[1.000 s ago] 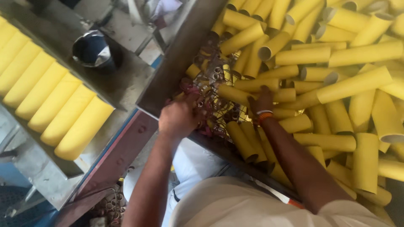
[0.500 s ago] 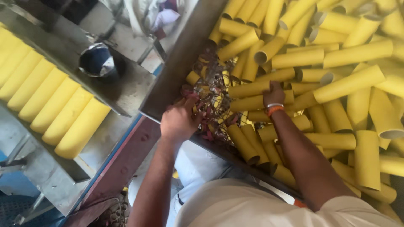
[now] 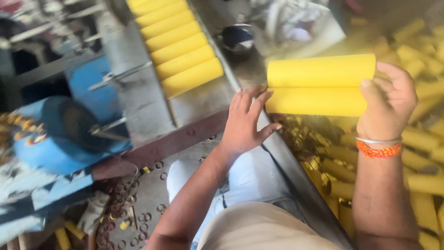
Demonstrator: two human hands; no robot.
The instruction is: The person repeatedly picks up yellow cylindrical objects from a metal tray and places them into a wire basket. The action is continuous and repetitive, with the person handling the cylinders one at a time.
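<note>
In the head view, the person holds two yellow tubes (image 3: 320,85) up in the air, one on top of the other, lying sideways. The right hand (image 3: 388,104) wraps its fingers (image 3: 398,74) around the right ends and grips both, so they stay stacked. The left hand (image 3: 245,121) is flat and open, and its fingers (image 3: 249,98) press on the left ends, likely to keep the ends even.

Under the hands sits a big bin of yellow tubes (image 3: 425,153). To the left, a row of yellow tubes (image 3: 178,44) lies side by side on a grey metal surface (image 3: 138,97). A blue machine (image 3: 55,134) stands further left. Small rings (image 3: 138,213) lie on the floor.
</note>
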